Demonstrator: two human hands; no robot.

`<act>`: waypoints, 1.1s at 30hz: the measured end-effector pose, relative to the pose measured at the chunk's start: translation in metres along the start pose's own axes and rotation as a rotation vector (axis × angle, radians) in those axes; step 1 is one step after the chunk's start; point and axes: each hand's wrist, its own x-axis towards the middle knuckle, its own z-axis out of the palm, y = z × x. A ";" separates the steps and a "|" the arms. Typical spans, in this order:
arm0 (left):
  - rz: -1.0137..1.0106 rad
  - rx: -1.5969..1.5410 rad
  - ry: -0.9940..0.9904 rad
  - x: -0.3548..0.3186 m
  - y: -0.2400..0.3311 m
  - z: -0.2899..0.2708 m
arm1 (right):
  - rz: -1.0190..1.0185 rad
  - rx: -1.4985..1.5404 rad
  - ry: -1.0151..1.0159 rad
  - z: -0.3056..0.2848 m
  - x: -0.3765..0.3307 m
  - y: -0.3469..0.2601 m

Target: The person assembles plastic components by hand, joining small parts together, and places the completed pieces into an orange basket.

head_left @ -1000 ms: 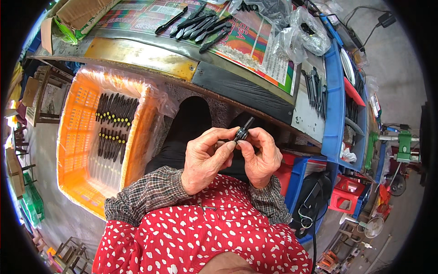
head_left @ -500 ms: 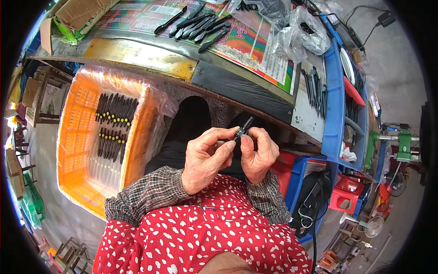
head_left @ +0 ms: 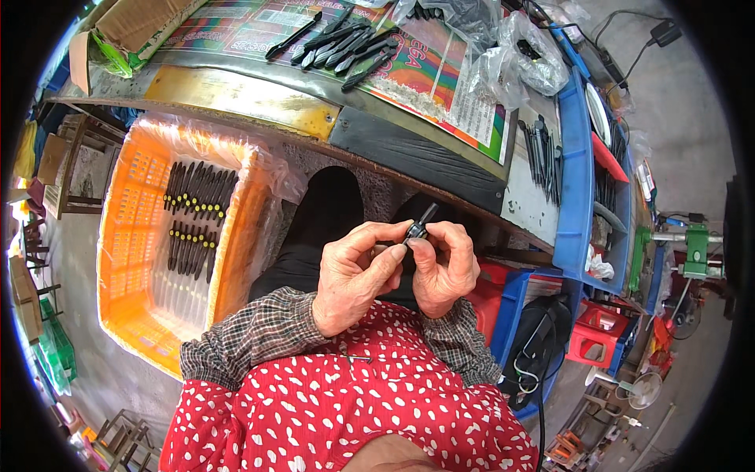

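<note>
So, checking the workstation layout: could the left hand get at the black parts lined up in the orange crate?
Probably yes. The orange crate sits open-topped right beside the left hand, nothing covering the black parts. But that hand now grips a small black piece together with the right hand.

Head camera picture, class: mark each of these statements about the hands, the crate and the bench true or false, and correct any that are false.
1. Both hands hold one small black part between them. True: the left hand and right hand pinch the small black part at the fingertips.
2. The orange crate is on the person's right. False: the orange crate stands on the left.
3. The crate holds rows of dark tools. True: dark tools with yellow tips lie in it.
4. The bench top is bare. False: black tools lie on the colourful printed sheet.
5. The person wears plain blue. False: a red garment with white spots.
</note>
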 end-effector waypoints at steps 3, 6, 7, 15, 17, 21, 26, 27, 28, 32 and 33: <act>0.000 0.033 0.006 0.000 0.006 0.002 | 0.073 0.053 -0.022 -0.004 -0.002 -0.004; 0.001 0.025 0.002 0.001 0.006 0.001 | 0.124 0.084 -0.073 -0.009 -0.002 -0.008; 0.001 0.025 0.003 0.001 0.007 0.001 | 0.168 0.098 -0.110 -0.012 -0.002 -0.008; -0.003 0.074 0.007 0.002 0.009 0.003 | 0.185 0.089 -0.172 -0.020 0.000 -0.007; -0.021 0.039 0.013 0.001 0.011 0.003 | 0.226 0.105 -0.161 -0.019 0.000 -0.008; 0.008 0.052 0.029 0.002 0.009 0.003 | 0.174 0.070 -0.125 -0.014 0.001 -0.007; 0.025 0.060 0.016 0.003 0.007 0.002 | 0.018 -0.057 -0.080 -0.010 0.003 -0.005; 0.049 0.090 0.009 0.003 0.006 0.001 | 0.019 -0.057 -0.081 -0.009 0.003 -0.005; 0.048 0.089 0.010 0.003 0.006 0.001 | 0.010 -0.076 -0.079 -0.009 0.003 -0.004; 0.021 0.037 0.020 0.003 0.005 0.000 | 0.022 -0.084 -0.081 -0.008 0.000 -0.002; -0.001 0.005 0.036 0.003 0.005 0.000 | 0.022 -0.083 -0.081 -0.008 0.000 -0.002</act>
